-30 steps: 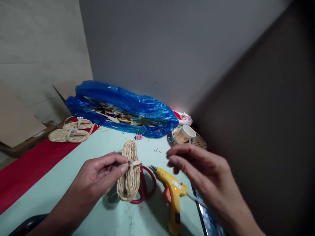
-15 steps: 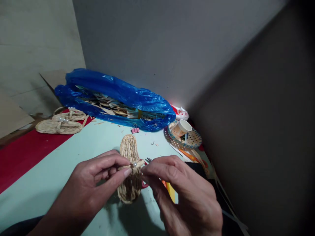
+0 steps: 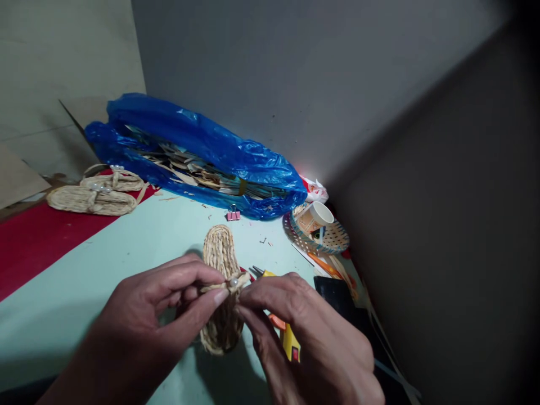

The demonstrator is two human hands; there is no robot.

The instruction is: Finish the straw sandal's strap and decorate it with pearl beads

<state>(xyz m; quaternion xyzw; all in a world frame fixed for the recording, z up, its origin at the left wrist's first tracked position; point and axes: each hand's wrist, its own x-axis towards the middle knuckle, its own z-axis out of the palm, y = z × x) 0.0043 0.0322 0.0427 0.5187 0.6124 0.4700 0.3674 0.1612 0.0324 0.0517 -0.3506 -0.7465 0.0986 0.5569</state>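
A small woven straw sandal (image 3: 219, 253) is held above the pale green table (image 3: 126, 242). My left hand (image 3: 156, 315) pinches the left end of its straw strap (image 3: 233, 283), which carries a small pearl bead. My right hand (image 3: 312, 337) pinches the right end of the same strap, fingers pressed together. Under my right hand lies a yellow glue gun (image 3: 289, 346), its metal tip showing beside the sandal. Red scissor handles are mostly hidden behind the sandal.
A blue plastic bag (image 3: 198, 157) of straw strips lies along the grey wall. Two finished straw sandals (image 3: 95, 191) rest on a red mat (image 3: 37, 242) at left. A pink binder clip (image 3: 233, 214), a paper cup (image 3: 314, 216) on a woven tray (image 3: 333, 239) and a dark object (image 3: 337, 292) sit nearby.
My right hand came in from the right, over the glue gun, and closed on the sandal's strap. My left hand kept its pinch. The view shifted slightly.
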